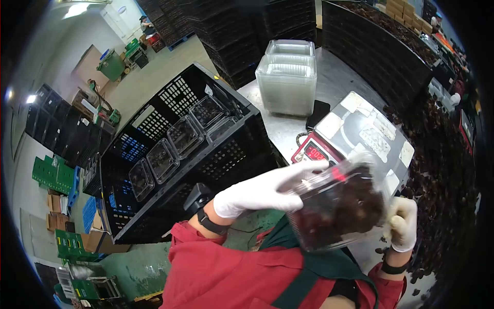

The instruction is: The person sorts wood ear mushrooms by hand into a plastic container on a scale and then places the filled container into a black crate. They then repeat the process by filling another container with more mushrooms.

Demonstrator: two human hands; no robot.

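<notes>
A clear plastic clamshell (337,211) filled with dark brown pieces, which I cannot identify for certain, is tilted in front of my chest and slightly blurred. My left hand (272,188), in a white glove, grips its upper left edge, thumb along the top. At its right side my right hand (404,221), also gloved, is closed with curled fingers against the clamshell's edge; the fingertips are partly hidden. Just beyond the clamshell sits a scale (368,135) with a red lit display (315,152), partly covered by the clamshell.
A tall stack of clear containers (286,85) stands on the metal table (278,135). To the left, a black crate (188,170) holds several filled clamshells (163,160). Loose dark pieces (437,195) are heaped on the right. Another person (147,26) is far back.
</notes>
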